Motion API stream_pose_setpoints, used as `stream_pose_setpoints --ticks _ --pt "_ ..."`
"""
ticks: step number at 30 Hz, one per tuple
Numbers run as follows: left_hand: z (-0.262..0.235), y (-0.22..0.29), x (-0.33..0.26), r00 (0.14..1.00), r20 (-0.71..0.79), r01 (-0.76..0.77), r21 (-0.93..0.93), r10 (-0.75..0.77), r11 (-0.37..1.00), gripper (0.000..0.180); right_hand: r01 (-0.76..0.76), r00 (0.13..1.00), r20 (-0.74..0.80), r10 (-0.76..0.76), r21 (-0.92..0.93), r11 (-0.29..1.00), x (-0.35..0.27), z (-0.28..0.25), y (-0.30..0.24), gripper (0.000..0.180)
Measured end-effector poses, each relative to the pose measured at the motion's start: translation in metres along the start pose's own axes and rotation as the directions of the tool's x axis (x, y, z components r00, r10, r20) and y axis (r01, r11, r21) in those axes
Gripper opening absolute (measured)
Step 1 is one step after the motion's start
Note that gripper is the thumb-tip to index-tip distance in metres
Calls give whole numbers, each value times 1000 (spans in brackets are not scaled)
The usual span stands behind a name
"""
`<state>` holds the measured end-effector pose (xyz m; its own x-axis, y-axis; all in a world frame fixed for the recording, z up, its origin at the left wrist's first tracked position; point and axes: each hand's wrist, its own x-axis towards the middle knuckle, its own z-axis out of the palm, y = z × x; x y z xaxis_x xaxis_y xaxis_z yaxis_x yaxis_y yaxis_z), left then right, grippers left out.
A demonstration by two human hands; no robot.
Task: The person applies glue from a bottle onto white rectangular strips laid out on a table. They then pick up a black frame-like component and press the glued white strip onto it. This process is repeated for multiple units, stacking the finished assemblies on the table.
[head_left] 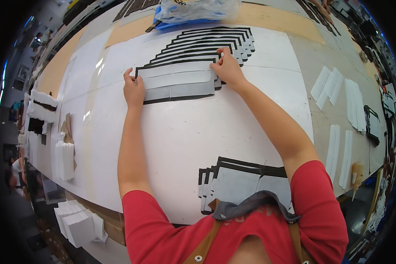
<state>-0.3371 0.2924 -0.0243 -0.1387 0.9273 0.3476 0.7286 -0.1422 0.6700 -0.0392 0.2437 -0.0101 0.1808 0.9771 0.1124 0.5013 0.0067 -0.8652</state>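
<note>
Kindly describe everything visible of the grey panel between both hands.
The grey panel looks flat, oblong, perhaps fabric, with black top and bottom edges. A paler band crosses its upper part, a vertical line its lower. It is foremost among overlapping similar pieces, left hand at its left edge, right hand at its upper right corner.

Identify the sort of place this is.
Probably a hand-assembly workshop, perhaps for soft goods: a broad, mostly white worktable, overlapping flat grey rectangular panels edged in black, and long thin white strips.

Bright light — glare spots on the table (220,127) — dark, curved edges.
</note>
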Motion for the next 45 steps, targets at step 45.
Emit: stream_pose_setpoints --ticks 45 --pt "36 155 -115 561 200 -796 -136 803 590 30 -436 897 -386 215 -693 574 -274 -264 79 24"
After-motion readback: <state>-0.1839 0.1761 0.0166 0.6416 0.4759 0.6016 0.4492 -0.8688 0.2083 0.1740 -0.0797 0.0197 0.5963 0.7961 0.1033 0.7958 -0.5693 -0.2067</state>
